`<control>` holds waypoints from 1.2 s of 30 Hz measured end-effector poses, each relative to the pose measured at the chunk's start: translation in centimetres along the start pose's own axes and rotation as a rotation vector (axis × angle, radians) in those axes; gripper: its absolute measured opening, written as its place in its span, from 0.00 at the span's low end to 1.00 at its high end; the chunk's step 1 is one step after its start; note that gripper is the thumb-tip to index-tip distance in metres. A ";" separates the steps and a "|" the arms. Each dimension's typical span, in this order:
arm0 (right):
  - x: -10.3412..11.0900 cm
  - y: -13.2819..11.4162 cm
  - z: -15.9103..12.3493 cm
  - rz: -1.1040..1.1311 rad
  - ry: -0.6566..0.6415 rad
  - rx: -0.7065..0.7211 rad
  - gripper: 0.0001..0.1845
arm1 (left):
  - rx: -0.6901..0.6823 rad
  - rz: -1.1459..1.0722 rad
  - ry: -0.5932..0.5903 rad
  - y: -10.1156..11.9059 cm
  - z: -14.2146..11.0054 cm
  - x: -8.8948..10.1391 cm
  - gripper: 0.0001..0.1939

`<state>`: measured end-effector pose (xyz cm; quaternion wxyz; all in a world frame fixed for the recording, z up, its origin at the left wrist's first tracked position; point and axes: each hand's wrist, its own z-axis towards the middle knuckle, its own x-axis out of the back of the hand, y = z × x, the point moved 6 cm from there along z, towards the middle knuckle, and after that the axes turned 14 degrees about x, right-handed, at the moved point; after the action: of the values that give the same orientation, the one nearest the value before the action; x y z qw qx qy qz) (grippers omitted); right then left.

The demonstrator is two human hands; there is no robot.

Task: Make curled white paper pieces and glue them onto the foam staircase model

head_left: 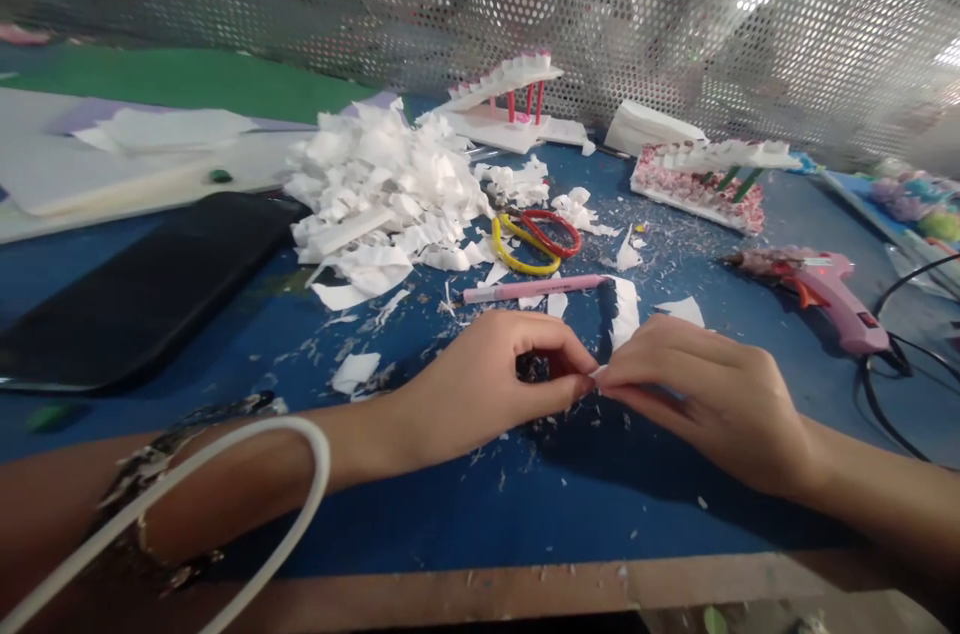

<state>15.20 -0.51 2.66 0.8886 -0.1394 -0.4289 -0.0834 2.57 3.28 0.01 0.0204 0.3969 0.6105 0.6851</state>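
Note:
My left hand [495, 374] and my right hand [697, 399] meet over the blue tabletop, fingertips pinched together. Between them shows a tiny white scrap of paper [598, 373], mostly covered by the fingers. Just beyond my hands lies a pink pen [536, 289], with a white paper strip [624, 309] by its right end. Farther back rest scissors [559, 236] with one yellow and one red handle loop. Their blades are hidden among paper scraps. A tall heap of white paper strips [390, 184] stands behind and left of my hands.
A pink glue gun [825, 289] with a black cable lies at right. At left is a black phone-like slab [142, 289]. Two small paper stair models [510, 79] stand at the back, before a perforated metal panel [585, 4]. A white cable [319, 464] loops above my left forearm.

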 end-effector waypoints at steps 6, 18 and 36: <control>0.1 -0.1 0.3 0.048 0.000 -0.016 0.08 | 0.029 -0.003 -0.002 0.0 0.1 0.0 0.08; -0.1 0.6 0.2 0.184 0.057 -0.131 0.06 | 0.066 -0.015 -0.066 -0.6 0.1 -0.3 0.10; -0.7 -0.3 -0.1 -0.007 0.040 0.023 0.05 | -0.012 0.007 -0.025 -0.6 0.0 -0.9 0.11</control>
<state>14.82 -0.80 2.12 0.8982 -0.1259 -0.4127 -0.0844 2.87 3.01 -0.98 0.0281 0.4073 0.6050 0.6836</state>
